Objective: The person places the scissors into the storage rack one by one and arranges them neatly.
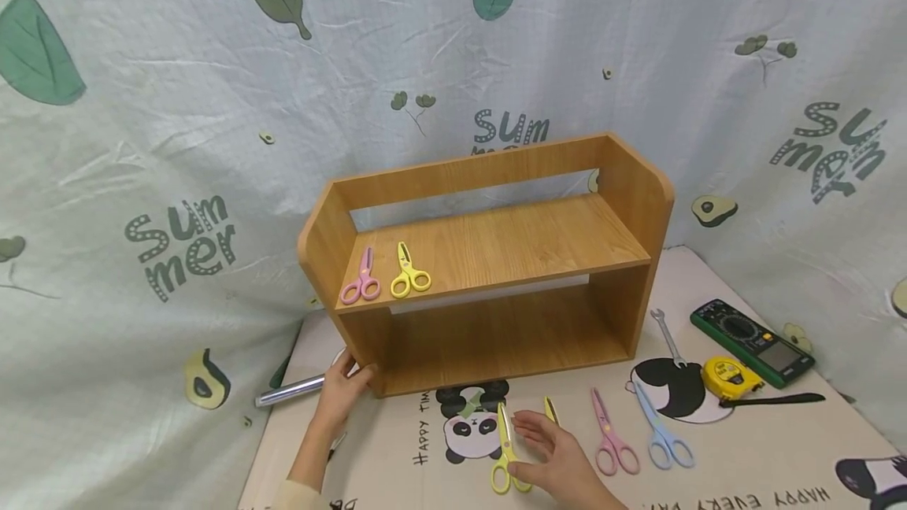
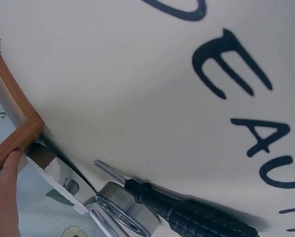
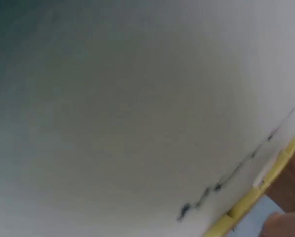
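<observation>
The right hand (image 1: 560, 459) lies low over the mat with its fingers spread and relaxed, holding nothing. Its fingertips rest beside a pair of yellow scissors (image 1: 505, 455), which lie flat with blades pointing toward the shelf; whether the palm covers a handle loop is hard to tell. The left hand (image 1: 343, 392) presses loosely curled fingers against the lower left corner of the wooden shelf (image 1: 496, 242), seemingly bracing it, without wrapping around anything. The left wrist view shows a fingertip on that wooden corner, with a black-handled screwdriver (image 2: 187, 215) and a metal ring lying nearby. Pink scissors (image 1: 361, 278) and another yellow pair (image 1: 409, 272) already lie side by side on the upper board. More scissors, pink (image 1: 611, 435) and blue (image 1: 662, 431), wait on the mat to the right.
</observation>
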`<state>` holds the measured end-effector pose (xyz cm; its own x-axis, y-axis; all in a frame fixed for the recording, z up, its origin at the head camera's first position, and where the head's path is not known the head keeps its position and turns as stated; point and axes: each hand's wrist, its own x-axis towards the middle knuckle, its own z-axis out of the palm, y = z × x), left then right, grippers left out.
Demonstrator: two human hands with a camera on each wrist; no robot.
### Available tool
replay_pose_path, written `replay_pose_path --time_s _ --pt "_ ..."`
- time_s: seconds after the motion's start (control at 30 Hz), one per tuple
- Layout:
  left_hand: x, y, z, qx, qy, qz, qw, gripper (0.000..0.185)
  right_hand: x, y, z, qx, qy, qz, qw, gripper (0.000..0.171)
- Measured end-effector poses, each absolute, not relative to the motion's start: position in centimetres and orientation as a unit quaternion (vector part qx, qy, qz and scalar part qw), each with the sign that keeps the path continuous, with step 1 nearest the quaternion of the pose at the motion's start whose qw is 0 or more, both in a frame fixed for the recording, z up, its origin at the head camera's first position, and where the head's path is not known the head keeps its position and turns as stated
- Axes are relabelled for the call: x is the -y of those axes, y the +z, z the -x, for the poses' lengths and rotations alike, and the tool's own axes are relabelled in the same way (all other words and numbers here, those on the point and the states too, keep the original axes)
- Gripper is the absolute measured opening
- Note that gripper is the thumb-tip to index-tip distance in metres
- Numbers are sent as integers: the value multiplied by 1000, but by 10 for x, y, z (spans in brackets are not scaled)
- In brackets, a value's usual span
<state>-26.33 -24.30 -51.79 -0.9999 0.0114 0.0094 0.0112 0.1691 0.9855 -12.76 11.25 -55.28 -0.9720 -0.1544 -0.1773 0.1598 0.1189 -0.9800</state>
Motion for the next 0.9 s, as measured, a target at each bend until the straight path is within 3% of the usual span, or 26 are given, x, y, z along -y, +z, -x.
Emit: replay_pose_path --time_s 0.17,0.9 --pt "243 -519 263 -762 648 -6 1 66 -113 -565 125 -748 -655 36 100 73" --pt "245 -521 265 -765 644 -5 6 67 -99 -576 120 -872 -486 57 15 58"
